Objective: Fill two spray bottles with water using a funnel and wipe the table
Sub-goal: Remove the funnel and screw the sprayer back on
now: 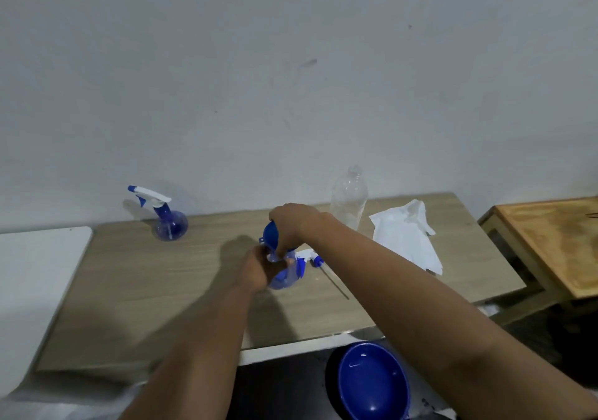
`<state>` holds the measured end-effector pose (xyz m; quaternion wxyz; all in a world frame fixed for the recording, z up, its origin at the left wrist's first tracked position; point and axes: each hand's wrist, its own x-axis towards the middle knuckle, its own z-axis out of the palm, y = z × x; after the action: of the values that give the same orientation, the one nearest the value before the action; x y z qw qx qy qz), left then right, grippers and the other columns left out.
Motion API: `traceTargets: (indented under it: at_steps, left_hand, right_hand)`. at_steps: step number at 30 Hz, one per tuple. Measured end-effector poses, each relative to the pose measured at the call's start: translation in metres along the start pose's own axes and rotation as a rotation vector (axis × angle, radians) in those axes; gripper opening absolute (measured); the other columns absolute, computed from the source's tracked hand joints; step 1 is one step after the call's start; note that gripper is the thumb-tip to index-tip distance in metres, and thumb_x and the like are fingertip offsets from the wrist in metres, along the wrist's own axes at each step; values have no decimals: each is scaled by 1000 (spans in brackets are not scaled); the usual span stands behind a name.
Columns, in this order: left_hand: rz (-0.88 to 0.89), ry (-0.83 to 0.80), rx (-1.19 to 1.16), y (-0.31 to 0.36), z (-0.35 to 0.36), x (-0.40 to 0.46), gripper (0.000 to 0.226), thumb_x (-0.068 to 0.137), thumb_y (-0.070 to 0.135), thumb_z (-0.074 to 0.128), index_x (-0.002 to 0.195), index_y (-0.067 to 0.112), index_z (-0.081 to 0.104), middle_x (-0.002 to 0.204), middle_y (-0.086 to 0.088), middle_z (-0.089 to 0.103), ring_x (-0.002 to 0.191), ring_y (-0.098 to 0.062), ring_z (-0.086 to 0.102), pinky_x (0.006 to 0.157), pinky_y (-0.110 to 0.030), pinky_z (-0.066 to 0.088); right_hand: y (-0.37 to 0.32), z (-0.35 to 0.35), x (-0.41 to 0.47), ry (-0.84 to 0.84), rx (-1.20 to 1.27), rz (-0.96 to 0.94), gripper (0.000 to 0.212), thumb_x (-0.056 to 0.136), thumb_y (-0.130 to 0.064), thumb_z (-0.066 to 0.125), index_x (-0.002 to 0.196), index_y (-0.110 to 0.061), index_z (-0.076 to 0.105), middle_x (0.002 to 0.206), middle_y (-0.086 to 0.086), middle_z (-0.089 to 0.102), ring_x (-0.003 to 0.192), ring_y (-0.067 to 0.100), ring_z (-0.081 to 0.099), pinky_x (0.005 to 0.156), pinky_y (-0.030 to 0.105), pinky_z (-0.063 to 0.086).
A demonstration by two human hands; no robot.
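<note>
Wooden table (136,290) held the open spray bottle (284,279) upright, well left of the white cloth (404,241), left hand (259,270) gripping its body while right hand (293,222) pinched the funnel (271,235) directly above its neck, spout tilted down.

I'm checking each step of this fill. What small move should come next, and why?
Probably seat the blue funnel upright in the neck of the open spray bottle. The right hand holds the funnel tilted over the neck, the left hand grips the bottle, and its spray head lies beside it on the table.
</note>
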<state>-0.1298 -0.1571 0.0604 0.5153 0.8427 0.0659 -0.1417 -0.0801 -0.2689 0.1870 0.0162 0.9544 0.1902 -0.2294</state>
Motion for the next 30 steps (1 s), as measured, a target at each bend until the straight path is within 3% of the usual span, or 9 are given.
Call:
traceTargets:
  at_steps: [2,5,8,13,15,18,20,26,30]
  left_hand:
    - [12,-19,-45,-2,-1,1,24,82,16,80,103,11,69,90,2,70,84,-11,65,82,-20,52]
    - [64,-13,-50,-6,-5,7,33,71,30,87,98,36,68,97,10,75,93,-8,69,96,-38,54]
    - [57,-33,-55,-5,-7,12,39,77,12,84,104,33,65,101,17,71,91,9,66,93,-29,48]
    - [48,-38,-21,-8,-16,15,45,69,36,84,109,43,67,108,20,72,106,-6,67,98,-36,53]
    - [69,-33,-38,-13,-18,16,46,61,43,81,105,48,70,104,21,74,103,-3,68,97,-38,55]
    - [103,3,-55,-21,-19,15,43,58,44,81,98,56,70,104,21,75,103,-4,69,97,-38,55]
    - [125,17,-79,-25,-20,15,44,62,38,84,100,54,70,107,21,74,105,-2,68,99,-35,53]
    - [157,23,-98,-28,-20,20,53,73,11,87,109,45,69,110,23,74,108,2,67,100,-23,50]
    - [159,15,-72,-29,-20,21,52,73,14,87,107,49,69,108,27,73,106,7,65,95,-17,48]
  right_hand:
    - [0,-6,2,-35,15,-7,71,76,-40,88,136,-16,58,125,5,65,108,28,65,79,36,53]
    - [10,-24,5,-17,66,9,70,74,-44,84,134,-19,58,126,4,65,107,28,64,89,40,58]
    - [24,-42,4,103,163,75,72,74,-43,81,132,-18,47,115,4,64,99,27,63,83,39,58]
    - [41,-22,16,218,503,170,61,78,-24,78,124,-10,40,81,-8,59,70,9,57,57,29,43]
    - [44,3,29,211,682,201,69,77,-21,82,129,-9,38,91,-2,60,77,14,60,62,29,46]
    - [48,51,53,237,857,272,86,72,-29,84,145,-16,39,118,3,60,103,26,65,86,38,56]
    - [51,82,69,260,891,306,83,68,-34,85,141,-19,49,117,-1,64,107,25,68,96,40,56]
    - [51,134,102,300,1021,309,73,70,-32,93,130,-18,54,115,2,64,100,23,65,87,37,54]
    - [47,143,110,297,808,385,74,73,-49,85,137,-22,57,129,5,60,113,29,63,91,39,53]
